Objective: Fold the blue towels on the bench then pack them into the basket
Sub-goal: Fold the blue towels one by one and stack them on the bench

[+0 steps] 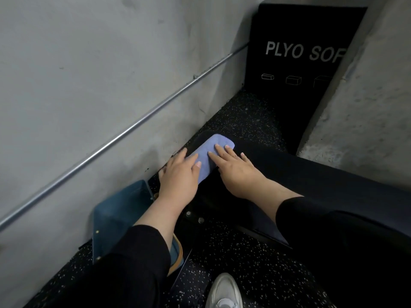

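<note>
A folded light-blue towel [211, 155] lies on the far end of the black padded bench [311, 174], close to the wall. My left hand [179, 174] rests flat on the towel's near left edge, fingers straight. Flat on its right side lies my right hand [235, 167], fingertips reaching the towel's far end. A blue fabric basket [117, 216] with tan trim stands on the floor left of the bench, under my left forearm; what is inside it is hidden.
A grey concrete wall with a metal pipe [133, 127] runs along the left. A black plyo box [298, 63] stands at the back, beside a concrete pillar [367, 107]. The speckled black floor [244, 263] shows my white shoe [224, 292] at the bottom.
</note>
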Demonstrator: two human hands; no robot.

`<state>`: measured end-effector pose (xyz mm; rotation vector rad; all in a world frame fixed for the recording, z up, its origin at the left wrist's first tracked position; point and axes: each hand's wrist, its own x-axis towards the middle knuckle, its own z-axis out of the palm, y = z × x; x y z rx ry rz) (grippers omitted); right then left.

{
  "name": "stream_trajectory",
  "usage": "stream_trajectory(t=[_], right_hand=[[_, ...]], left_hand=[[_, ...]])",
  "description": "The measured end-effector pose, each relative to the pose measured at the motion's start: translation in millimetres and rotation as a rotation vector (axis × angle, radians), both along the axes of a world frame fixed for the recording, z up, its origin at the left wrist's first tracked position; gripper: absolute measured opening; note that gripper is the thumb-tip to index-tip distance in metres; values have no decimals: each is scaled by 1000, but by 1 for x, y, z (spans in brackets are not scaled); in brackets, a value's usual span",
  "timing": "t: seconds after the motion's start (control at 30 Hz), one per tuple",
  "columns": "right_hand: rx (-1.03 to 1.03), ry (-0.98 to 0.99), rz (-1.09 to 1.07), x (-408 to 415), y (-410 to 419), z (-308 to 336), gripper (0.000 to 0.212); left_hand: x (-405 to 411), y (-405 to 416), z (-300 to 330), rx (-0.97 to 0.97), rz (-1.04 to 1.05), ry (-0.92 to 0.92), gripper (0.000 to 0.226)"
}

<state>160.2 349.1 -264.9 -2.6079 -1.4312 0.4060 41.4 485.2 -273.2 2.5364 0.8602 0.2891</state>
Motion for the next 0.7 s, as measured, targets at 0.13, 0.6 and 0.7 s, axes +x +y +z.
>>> stream_trajectory(t=[0.13,0.6,0.7], right_hand=[[-43,-2,26,5,13,5,66],[218,58,-126,6,4,20,71],[340,61,-198,3,-34,28,60]], left_hand=[[-8,4,-10,-17,35,162,52],[-1,0,2,-50,125,112,56],[8,-12,21,23,126,35,56]])
